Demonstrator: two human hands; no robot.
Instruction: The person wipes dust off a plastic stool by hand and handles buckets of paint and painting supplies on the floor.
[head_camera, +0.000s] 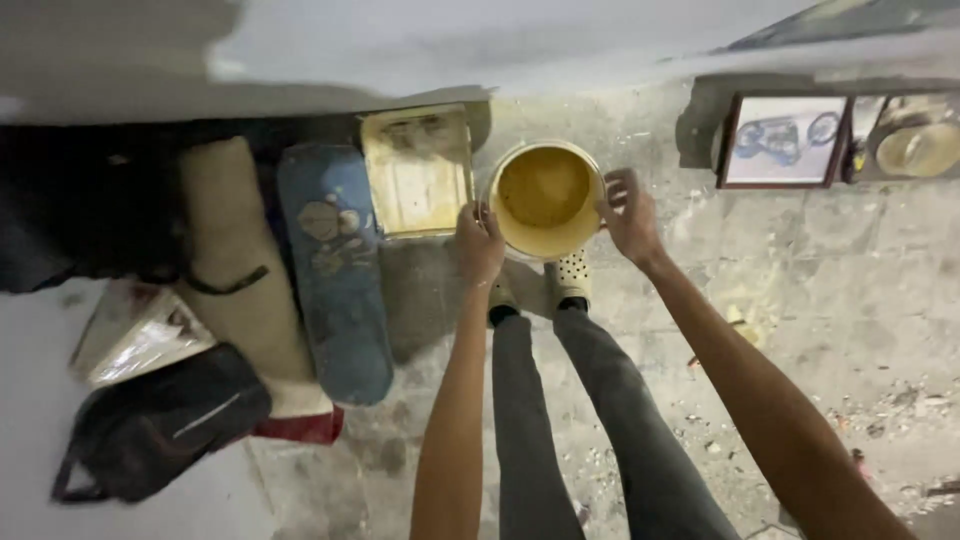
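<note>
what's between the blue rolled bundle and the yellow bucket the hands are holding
In the head view, a flat yellow-stained square tin lies between the blue bundle and the bucket, beside the left hand.

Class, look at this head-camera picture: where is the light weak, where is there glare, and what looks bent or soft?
Head view: dim overall, with deep shadow at the left over the dark bag; glare whitens the wall at the top; wide-angle distortion bends the edges; the bucket and both hands, left and right, look slightly soft.

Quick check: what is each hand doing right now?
Left hand: closed on the rim of the yellow bucket.
Right hand: gripping the bucket's opposite rim.
</note>
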